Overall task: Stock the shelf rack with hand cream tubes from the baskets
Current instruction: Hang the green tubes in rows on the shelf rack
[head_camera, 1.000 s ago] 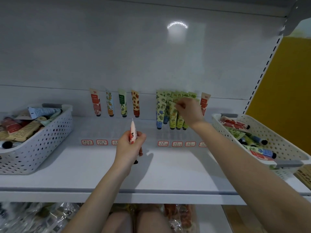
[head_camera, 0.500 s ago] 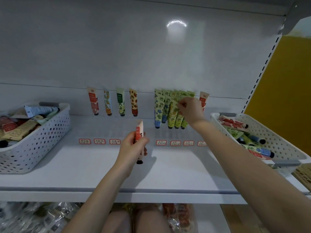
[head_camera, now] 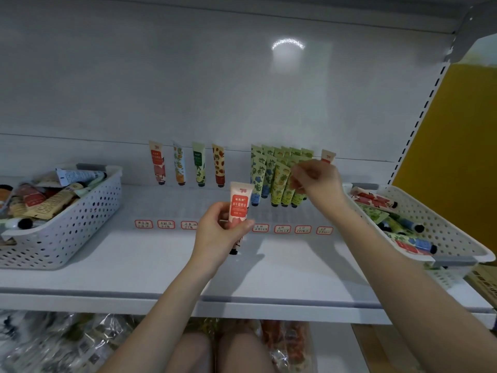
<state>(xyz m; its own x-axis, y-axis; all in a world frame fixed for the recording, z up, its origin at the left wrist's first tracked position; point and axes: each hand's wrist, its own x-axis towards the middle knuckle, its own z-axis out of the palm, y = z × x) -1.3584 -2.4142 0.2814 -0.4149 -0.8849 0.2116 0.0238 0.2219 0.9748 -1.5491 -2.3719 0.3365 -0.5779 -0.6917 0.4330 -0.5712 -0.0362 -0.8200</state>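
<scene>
Head view: the leaning row at centre right could topple domino-fashion if the right hand releases carelessly; its fingers pinch the crimped top of a green leaf-print plastic tube there. At centre frame the left hand grips a peach-and-red hand cream tube upright above the white shelf, short of the row. White perforated plastic baskets flank both edges.
</scene>
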